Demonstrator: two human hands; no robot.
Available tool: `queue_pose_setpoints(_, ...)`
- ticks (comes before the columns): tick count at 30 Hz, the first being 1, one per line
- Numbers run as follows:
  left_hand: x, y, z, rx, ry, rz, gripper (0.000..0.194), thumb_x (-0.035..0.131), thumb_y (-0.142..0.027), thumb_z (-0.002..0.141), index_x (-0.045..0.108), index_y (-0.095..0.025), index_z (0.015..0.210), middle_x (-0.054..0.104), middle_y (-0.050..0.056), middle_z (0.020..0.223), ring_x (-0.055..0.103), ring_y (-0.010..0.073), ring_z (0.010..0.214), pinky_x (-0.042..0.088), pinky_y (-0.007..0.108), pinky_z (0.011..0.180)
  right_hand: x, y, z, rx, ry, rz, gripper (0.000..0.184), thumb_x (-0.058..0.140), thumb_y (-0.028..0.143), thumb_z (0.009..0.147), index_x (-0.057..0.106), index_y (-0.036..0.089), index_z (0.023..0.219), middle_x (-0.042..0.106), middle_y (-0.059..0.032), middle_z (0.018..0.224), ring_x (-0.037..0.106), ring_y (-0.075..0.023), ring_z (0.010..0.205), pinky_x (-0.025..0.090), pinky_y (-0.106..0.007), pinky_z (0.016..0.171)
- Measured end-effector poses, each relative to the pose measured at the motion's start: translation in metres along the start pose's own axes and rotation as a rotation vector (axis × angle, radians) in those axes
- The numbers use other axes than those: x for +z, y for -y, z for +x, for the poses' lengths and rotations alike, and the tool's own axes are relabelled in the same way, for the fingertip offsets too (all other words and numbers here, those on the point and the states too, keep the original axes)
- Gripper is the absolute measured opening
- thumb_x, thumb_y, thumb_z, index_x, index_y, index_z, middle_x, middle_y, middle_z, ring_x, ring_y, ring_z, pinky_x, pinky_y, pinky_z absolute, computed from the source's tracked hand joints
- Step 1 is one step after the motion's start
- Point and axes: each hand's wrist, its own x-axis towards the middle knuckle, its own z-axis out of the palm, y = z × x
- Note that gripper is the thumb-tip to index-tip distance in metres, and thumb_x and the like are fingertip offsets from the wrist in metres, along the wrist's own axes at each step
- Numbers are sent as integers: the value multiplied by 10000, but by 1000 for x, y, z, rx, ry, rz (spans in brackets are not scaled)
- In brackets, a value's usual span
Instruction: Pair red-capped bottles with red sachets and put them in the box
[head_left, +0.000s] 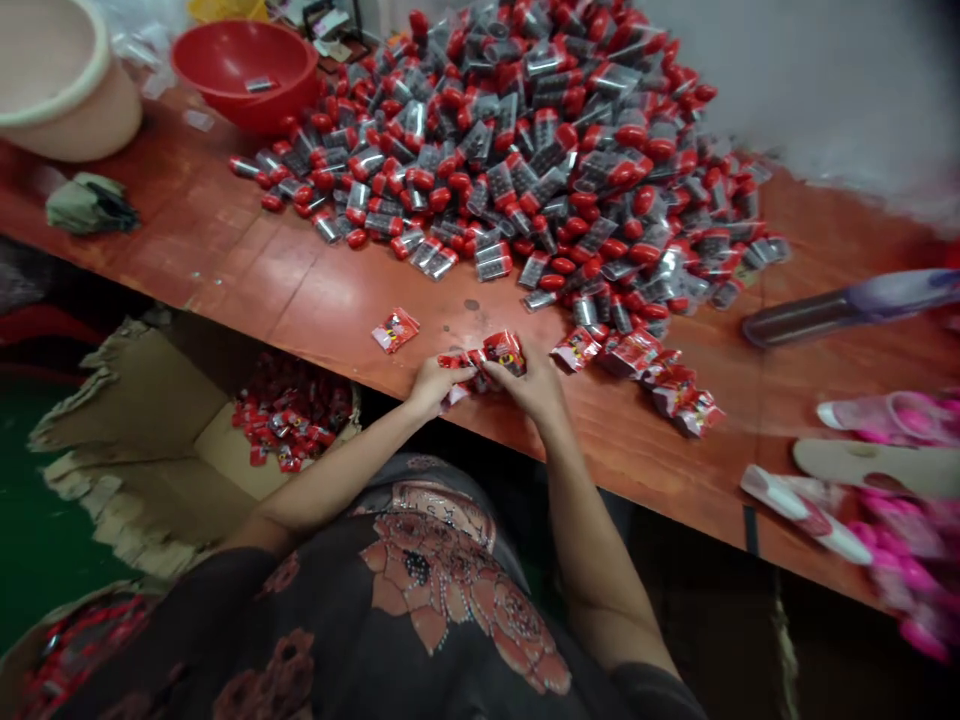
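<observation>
Close to the table's front edge, my left hand (435, 386) and my right hand (534, 384) are closed on small red printed packets (504, 352). My thumbs press on the packets from the near side; how many I hold is hard to make out. One red packet (395, 330) lies flat to the left of my hands. On the right, a short row of red packets (660, 375) leans together on the table. Behind them rises a big heap of clear plastic tubes with red caps (517, 160).
A red bowl (247, 70) and a cream bucket (67, 80) stand at the back left, near a crumpled cloth (91, 203). Below the edge, a cardboard box (172, 430) holds many red packets. Pink plastic pieces (900, 540) and a long clear tube (847, 305) lie right.
</observation>
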Motion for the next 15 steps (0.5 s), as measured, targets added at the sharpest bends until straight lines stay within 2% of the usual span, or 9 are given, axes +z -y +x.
queue_pose_setpoints(2,-10,-2,-4,-16,-3,-10,408,864,-113,417,718,-120,799,705,18,684,630,130,612,503,278,708,10,14,-11,8,19,-48,783,639,646,723,507,202,1354,607,-158,1238,542,-336,1153,400,-511,993)
queue_pose_setpoints(4,-28,-7,-16,-48,34,-27,457,862,-127,435,736,-127,874,730,48,767,645,151,656,501,298,726,21,28,-24,20,42,-43,809,671,648,692,513,212,1354,619,-147,1181,558,-337,1117,426,-517,965)
queue_pose_setpoints(6,-54,-14,-36,-33,31,-65,486,864,-153,456,740,-130,925,741,67,855,654,166,701,499,315,753,33,45,-34,-4,75,-5,830,701,632,671,502,228,1368,599,-134,1184,554,-330,1126,444,-505,956)
queue_pose_setpoints(9,-102,-24,-75,55,-101,-138,494,863,-169,482,743,-135,960,744,72,907,665,183,787,491,330,827,63,81,-44,-119,169,118,834,720,583,684,455,254,1404,561,-120,1237,547,-309,1149,462,-479,957)
queue_pose_setpoints(12,-160,-28,-108,162,-261,-169,571,846,-170,527,716,-168,1083,738,82,1020,676,202,857,490,332,849,114,126,-51,-266,335,225,784,719,529,716,449,272,1406,580,-106,1214,578,-285,1099,486,-450,935)
queue_pose_setpoints(15,-224,-27,-116,276,-453,-212,546,821,-156,543,708,-175,1077,741,71,999,684,180,808,511,305,801,191,166,-50,-377,534,327,718,710,457,745,465,287,1398,588,-91,1222,602,-255,1080,488,-404,943)
